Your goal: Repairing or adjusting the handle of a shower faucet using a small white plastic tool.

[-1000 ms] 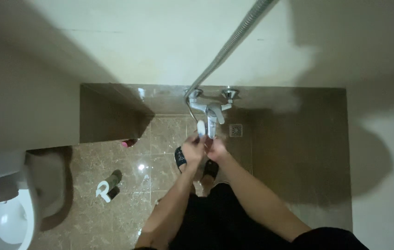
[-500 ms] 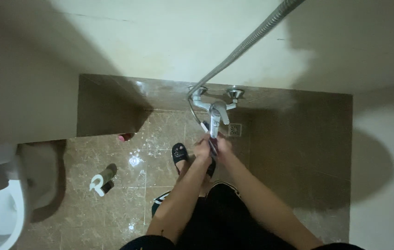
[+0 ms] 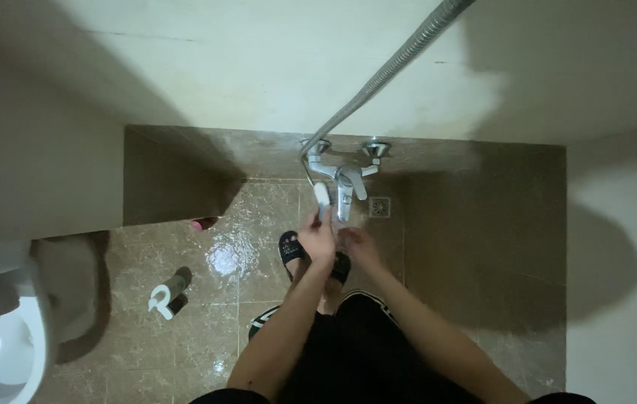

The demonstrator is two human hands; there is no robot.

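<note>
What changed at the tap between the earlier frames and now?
The hands, together below the tap earlier, have parted: the left hand now lifts a small white object beside the spout, the right hand sits lower. Hose, toilet and floor items are unchanged.

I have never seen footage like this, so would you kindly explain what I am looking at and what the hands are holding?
There is no machine here: a camera worn on a person's head looks straight down at their own two bare hands in a bathroom. The left hand holds a small white object up beside the chrome wall tap; its kind is unclear. The right hand sits just below the tap, seemingly empty. Below are the wet brown tiled floor, black sandals, a square floor drain and a white toilet.
</note>
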